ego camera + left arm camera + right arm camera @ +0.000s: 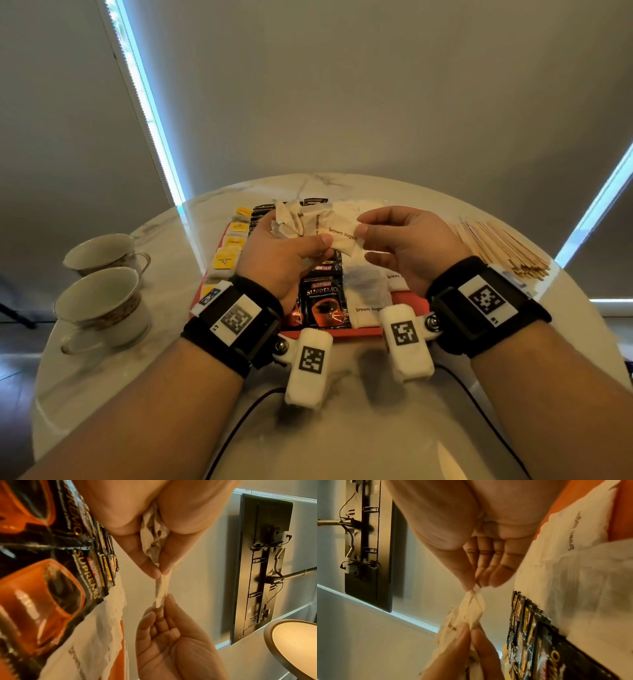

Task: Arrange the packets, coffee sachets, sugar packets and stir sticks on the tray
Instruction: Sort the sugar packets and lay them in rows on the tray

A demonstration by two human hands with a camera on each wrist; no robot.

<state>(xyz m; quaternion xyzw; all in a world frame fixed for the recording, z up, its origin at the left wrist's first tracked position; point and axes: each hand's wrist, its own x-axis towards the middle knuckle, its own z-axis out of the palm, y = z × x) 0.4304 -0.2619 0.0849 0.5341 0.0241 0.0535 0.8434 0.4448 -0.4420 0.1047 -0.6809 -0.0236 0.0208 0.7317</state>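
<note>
I have both hands raised over the red tray (363,331), and they meet on one brown sugar packet (342,236): my left hand (284,253) clutches a crumpled bunch of sugar packets (291,219) and pinches the near end of that one between thumb and forefinger, while my right hand (407,246) pinches its other end with thumb and fingertips, the remaining fingers loosely curled. In the left wrist view the packet (161,588) stretches as a thin strip between the two pinches (its print is unreadable there). Below the hands, the tray carries three rows: yellow packets (226,261) along its left side, black coffee sachets (323,301) overlapping down the middle, and white sugar packets (368,301) laid on the right. The stir sticks (500,246) lie in a loose heap on the marble tabletop (164,394), well to the right of the tray and apart from it. Two teacups (102,305) stand on the tabletop to the left, one just behind the other.
</note>
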